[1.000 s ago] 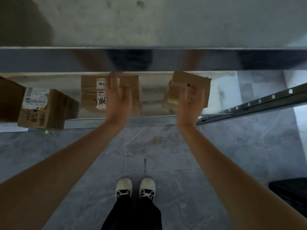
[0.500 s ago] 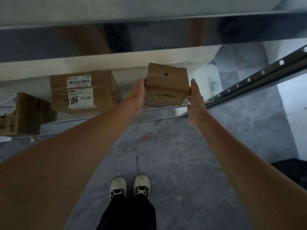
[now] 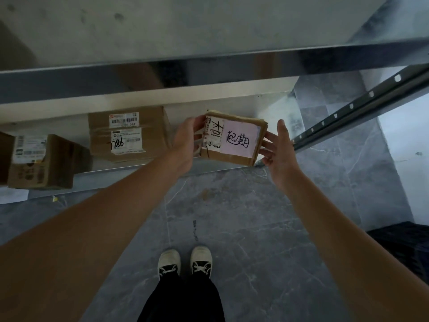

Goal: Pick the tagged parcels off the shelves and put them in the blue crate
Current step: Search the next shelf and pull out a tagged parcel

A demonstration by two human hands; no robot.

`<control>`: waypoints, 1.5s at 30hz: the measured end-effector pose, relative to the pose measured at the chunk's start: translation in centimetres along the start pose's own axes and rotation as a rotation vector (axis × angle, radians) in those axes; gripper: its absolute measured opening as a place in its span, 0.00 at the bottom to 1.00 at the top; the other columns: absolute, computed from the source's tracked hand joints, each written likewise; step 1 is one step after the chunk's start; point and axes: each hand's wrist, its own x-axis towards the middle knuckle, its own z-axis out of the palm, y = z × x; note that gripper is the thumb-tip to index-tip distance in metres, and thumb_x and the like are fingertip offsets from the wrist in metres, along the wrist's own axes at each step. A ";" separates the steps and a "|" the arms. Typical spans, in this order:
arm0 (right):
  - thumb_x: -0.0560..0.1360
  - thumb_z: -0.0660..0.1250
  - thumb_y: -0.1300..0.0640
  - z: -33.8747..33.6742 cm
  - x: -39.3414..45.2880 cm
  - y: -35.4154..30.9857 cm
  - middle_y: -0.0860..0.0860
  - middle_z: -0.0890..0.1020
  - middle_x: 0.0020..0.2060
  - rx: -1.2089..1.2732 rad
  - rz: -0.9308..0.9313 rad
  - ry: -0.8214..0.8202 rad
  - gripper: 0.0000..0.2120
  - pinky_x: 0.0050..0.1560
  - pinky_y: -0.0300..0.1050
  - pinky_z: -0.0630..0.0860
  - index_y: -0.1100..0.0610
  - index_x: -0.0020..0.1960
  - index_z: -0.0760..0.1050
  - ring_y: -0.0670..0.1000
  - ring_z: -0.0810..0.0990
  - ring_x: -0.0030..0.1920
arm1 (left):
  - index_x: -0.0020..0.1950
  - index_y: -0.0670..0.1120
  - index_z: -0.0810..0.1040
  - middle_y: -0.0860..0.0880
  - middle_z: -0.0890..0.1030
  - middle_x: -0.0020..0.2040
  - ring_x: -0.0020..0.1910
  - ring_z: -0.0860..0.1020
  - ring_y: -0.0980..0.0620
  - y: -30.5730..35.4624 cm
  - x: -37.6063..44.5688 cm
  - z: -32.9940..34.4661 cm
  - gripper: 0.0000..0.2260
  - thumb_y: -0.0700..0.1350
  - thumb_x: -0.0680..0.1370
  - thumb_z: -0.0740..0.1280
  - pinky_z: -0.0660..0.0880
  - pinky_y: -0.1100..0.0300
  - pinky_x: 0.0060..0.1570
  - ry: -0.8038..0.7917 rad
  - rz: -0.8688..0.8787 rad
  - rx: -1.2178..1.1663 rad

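Parcel location: I see the tagged parcel (image 3: 233, 138) held clear of the lower shelf (image 3: 130, 169), in front of its right end, label face turned up toward the camera.
Tag: a pale pink note (image 3: 239, 139) with handwritten characters covers the right part of that face.
Left hand: the left hand (image 3: 185, 141) clasps the parcel's left edge, fingers wrapped behind it.
Right hand: the right hand (image 3: 277, 147) is spread wide, its fingertips touching the right edge; it steadies, I judge, more than it carries.
Handling estimate: small, flat cardboard, carried mostly one-handed, so I judge it light. Corners look worn and soft; walls probably give under a hard squeeze.
Hold points: I would take it across the two short edges, palms flat, thumbs off the pink note so it is not peeled.
Slip risk: taped patches on the face may be slick; bare cardboard edges grip better.
Other stock: two larger labelled boxes (image 3: 127, 133) (image 3: 44, 161) sit on the same shelf, well to the left.
Crate: a dark object (image 3: 404, 242) at the right edge may be the crate; I cannot tell.
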 end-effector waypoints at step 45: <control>0.82 0.50 0.42 -13.1 -43.2 -6.4 0.51 0.82 0.56 0.608 -0.329 0.467 0.21 0.66 0.43 0.68 0.49 0.52 0.79 0.48 0.78 0.58 | 0.51 0.47 0.81 0.43 0.82 0.56 0.50 0.81 0.48 11.8 -39.7 14.8 0.15 0.52 0.82 0.57 0.76 0.55 0.57 -0.651 0.120 0.600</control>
